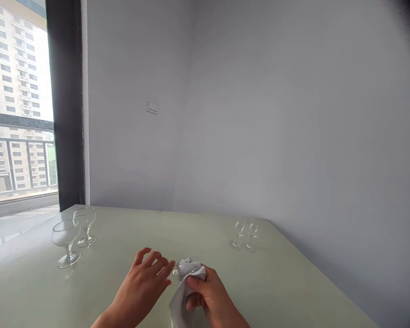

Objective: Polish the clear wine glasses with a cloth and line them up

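Note:
My right hand [210,289] is closed on a light grey cloth [181,300], thumb on top, at the front middle of the table. Part of the cloth is bunched at a small clear glass [175,270], which is mostly hidden by it; its exact shape I cannot make out. The loose end of the cloth hangs down below the hand. My left hand [146,278] is just left of the glass, with its fingers bent and apart and nothing seen in it. Whether its fingertips touch the glass I cannot tell.
Two round stemmed glasses [66,237] stand upright at the table's left. Two smaller stemmed glasses [239,228] stand close together at the back right. The pale green table [130,228] meets grey walls [259,114] behind and to the right. A window [20,114] is at far left.

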Action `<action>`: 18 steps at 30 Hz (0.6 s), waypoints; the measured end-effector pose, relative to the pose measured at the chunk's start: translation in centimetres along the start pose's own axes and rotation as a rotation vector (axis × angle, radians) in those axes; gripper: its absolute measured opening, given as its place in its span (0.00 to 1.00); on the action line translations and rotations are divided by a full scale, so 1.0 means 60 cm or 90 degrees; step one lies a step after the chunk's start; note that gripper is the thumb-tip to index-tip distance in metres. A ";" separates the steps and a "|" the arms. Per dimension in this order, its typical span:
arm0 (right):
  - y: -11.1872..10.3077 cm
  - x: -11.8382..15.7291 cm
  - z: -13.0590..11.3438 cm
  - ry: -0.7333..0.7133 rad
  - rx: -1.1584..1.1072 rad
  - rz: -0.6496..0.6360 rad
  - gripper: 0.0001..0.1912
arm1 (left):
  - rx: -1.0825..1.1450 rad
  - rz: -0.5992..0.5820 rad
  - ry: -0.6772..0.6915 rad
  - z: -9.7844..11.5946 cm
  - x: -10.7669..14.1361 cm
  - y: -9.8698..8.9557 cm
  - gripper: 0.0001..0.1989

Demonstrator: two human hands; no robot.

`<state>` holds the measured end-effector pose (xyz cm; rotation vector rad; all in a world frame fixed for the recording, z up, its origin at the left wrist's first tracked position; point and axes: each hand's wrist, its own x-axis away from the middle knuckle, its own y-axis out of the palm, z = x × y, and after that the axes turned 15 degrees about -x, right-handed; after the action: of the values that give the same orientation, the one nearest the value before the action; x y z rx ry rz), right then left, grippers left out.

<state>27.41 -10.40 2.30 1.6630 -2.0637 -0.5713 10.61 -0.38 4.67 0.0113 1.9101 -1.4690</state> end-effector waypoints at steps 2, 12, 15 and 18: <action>0.003 -0.011 0.012 0.016 -0.131 0.033 0.18 | -0.096 0.139 0.061 0.009 0.000 0.004 0.14; 0.003 0.019 -0.012 0.040 0.161 -0.032 0.16 | 0.062 -0.140 0.055 -0.007 0.004 0.013 0.07; 0.005 -0.004 0.010 0.012 -0.017 0.023 0.16 | -0.078 0.018 0.063 0.003 0.007 0.023 0.16; 0.004 -0.012 0.023 0.017 -0.116 -0.006 0.18 | -0.143 0.101 0.096 0.003 0.007 0.026 0.17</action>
<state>26.58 -9.55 1.25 1.5684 -1.9235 -0.7140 11.05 -0.15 3.14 0.1696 2.1338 -1.1722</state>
